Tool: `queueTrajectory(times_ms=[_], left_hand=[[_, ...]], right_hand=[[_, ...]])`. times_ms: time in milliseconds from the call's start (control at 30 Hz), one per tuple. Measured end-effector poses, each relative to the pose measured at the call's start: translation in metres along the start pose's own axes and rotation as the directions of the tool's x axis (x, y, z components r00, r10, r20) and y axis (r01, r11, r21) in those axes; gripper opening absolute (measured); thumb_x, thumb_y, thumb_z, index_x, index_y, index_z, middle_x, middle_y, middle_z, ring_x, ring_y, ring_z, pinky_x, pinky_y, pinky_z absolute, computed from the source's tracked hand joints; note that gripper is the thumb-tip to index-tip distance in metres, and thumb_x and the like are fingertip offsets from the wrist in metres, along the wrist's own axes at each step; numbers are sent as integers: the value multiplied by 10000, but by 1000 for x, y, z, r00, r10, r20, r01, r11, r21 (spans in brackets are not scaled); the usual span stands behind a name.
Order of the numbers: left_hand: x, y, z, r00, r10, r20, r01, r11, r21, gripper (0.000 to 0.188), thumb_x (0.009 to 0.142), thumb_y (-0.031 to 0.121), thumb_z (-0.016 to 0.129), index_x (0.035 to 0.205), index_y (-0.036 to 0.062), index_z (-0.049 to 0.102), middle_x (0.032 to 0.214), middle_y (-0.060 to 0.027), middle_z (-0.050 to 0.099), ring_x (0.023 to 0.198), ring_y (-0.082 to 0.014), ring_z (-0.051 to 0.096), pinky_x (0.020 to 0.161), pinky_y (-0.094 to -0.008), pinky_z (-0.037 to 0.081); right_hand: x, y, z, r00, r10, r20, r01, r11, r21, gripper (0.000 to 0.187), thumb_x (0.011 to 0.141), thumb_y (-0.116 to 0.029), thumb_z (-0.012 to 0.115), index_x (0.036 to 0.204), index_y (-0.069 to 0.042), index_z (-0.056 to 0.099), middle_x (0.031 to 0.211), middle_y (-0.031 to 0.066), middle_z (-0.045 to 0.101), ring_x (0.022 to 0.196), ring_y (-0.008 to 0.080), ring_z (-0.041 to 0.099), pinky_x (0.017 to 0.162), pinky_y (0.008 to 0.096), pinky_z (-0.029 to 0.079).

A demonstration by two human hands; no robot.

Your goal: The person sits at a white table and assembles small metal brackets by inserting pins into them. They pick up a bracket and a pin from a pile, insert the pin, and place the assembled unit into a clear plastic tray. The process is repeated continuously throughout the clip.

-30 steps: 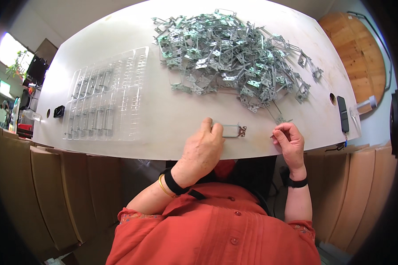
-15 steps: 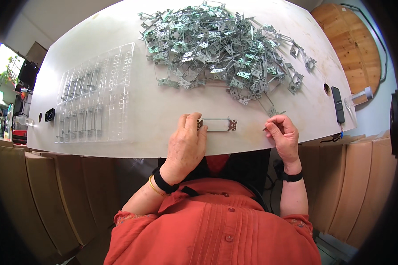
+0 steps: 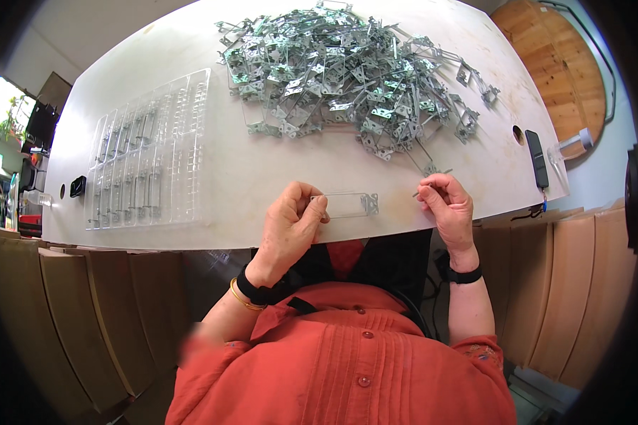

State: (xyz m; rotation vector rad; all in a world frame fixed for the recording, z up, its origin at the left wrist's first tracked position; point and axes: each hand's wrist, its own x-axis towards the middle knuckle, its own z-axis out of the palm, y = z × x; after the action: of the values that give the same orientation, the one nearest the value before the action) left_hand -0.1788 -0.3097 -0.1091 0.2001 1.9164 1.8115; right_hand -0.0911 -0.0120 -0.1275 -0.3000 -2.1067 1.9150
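My left hand is closed on one end of a metal bracket frame, which has two thin rods between small end plates. The frame's free end plate points right, just above the table near its front edge. To the right, my right hand pinches a small, thin piece whose tip shows at the fingertips; its kind is too small to tell. Just beyond that hand, a similar bracket lies at the edge of a large pile of metal brackets.
On the left of the white table lies a clear plastic tray, several slots holding brackets. A small black object sits at the left edge. A dark flat device and a clear tube are at the right edge. Cardboard boxes stand below.
The bracket frame has turned in my left hand; its end plate, reddish-brown before, now looks silvery grey. My right hand has shifted slightly up and left, still pinching the small piece.
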Motion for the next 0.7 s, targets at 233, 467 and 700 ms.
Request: queueTrajectory(times_ms=[233, 467, 700], left_hand=[[-1, -1, 6, 995, -69, -67, 69, 998, 1, 214, 1097, 208, 626, 1114, -1, 587, 785, -73, 703, 490, -86, 590, 429, -232, 461], [1, 8, 5, 991, -116, -63, 117, 993, 16, 236, 1087, 217, 633, 1110, -9, 568, 682, -59, 668, 437, -89, 551, 395, -241, 419], [0, 7, 3, 995, -86, -52, 88, 996, 29, 216, 1088, 199, 621, 1085, -5, 552, 672, -52, 661, 432, -83, 539, 393, -241, 406]], right_hand=[[-2, -3, 33, 999, -54, 10, 53, 996, 75, 148, 1019, -53, 745, 1165, -42, 721, 949, -9, 722, 839, 53, 660, 753, 213, 532], [0, -2, 51, 990, -141, 14, 140, 988, 66, 122, 1036, -58, 727, 1144, -30, 677, 995, 13, 717, 844, 63, 662, 785, 222, 550], [2, 0, 61, 980, -198, 30, 198, 980, 17, 111, 1048, -63, 711, 1138, -22, 662, 1009, 25, 717, 840, 70, 666, 766, 220, 553]])
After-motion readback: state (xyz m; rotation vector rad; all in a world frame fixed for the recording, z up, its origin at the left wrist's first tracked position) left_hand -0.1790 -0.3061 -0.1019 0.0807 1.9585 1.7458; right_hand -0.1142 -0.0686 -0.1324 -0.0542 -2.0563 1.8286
